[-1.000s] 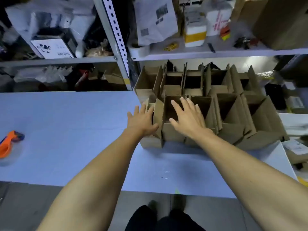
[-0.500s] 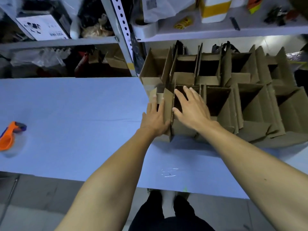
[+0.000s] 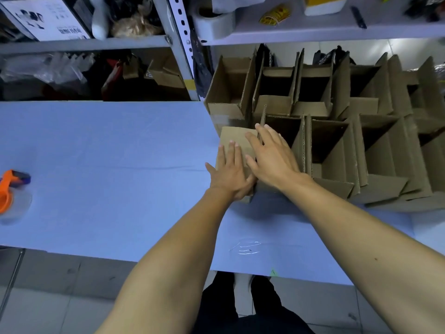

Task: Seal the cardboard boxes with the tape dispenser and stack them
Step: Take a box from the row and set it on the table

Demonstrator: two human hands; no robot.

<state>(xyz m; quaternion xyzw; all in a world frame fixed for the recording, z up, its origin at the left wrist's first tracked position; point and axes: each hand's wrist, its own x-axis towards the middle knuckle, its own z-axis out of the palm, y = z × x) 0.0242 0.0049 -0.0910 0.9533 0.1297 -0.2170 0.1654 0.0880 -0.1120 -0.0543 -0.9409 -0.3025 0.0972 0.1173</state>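
On the folded flap [image 3: 237, 141] of the nearest box [image 3: 250, 186], both hands lie flat with straight fingers, the left hand [image 3: 230, 173] just beside the right hand [image 3: 271, 156]. Behind and right of that box stand open boxes [image 3: 337, 131]; well to its left, the orange dispenser [image 3: 9, 189] lies on the blue surface [image 3: 108, 153].

- The blue counter [image 3: 101, 150] lies open left of the boxes; only the orange tape dispenser [image 3: 10, 189] sits at its far left edge.
- Open cardboard boxes [image 3: 337, 131] crowd the right side, flaps upright.
- Behind, the shelf upright [image 3: 179, 42] blocks reach.
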